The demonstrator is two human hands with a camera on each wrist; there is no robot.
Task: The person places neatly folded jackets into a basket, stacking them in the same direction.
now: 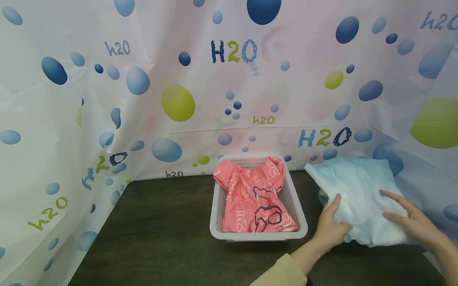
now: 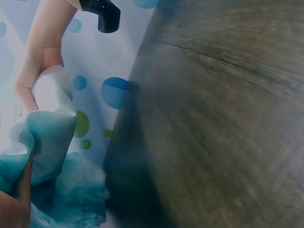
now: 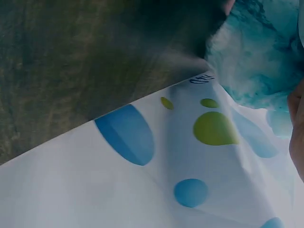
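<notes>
A light blue and white folded cloth [image 1: 365, 202] is held up over the right end of the table. My left hand [image 1: 330, 228] grips its near left side, thumb on the front. My right hand [image 1: 415, 224] holds the right side, with some fingers spread on the front face and others hidden. In the left wrist view the cloth [image 2: 52, 137] hangs folded between both hands, with marbled teal layers low down. The right wrist view has the marbled cloth [image 3: 261, 57] and part of my right hand [image 3: 297, 128] at its edge. What exact kind of cloth it is cannot be told.
A white plastic basket [image 1: 214, 222] stands at the table's back middle, left of my hands. Inside lies a pink shirt [image 1: 247, 198] with bear prints. The dark table [image 1: 161, 234] meets a bubble-printed curtain [image 1: 214, 79] behind and at both sides.
</notes>
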